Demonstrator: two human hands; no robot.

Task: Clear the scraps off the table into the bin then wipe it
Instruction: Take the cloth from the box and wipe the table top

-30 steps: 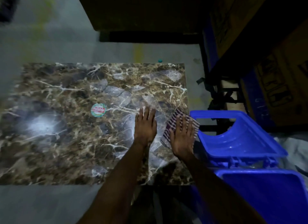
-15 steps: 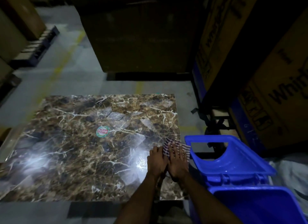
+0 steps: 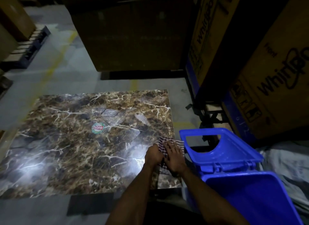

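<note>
A glossy brown marble-patterned desk (image 3: 70, 141) with white veins stands on a grey concrete floor (image 3: 55, 77) marked with faint yellow lines, throwing back bright glare and carrying a small round sticker (image 3: 97, 128) near its middle. At its right edge both hands meet on a striped cloth (image 3: 173, 142): the right hand (image 3: 173, 155) presses flat on it with fingers spread, while the left hand (image 3: 153, 155) touches its left side, fingers seemingly curled at the cloth's edge, though the grip is unclear. A blue bin (image 3: 247, 193) with its lid (image 3: 222, 151) swung open stands just beside the desk's right edge, and large cardboard cartons (image 3: 274, 74) are stacked behind it.
</note>
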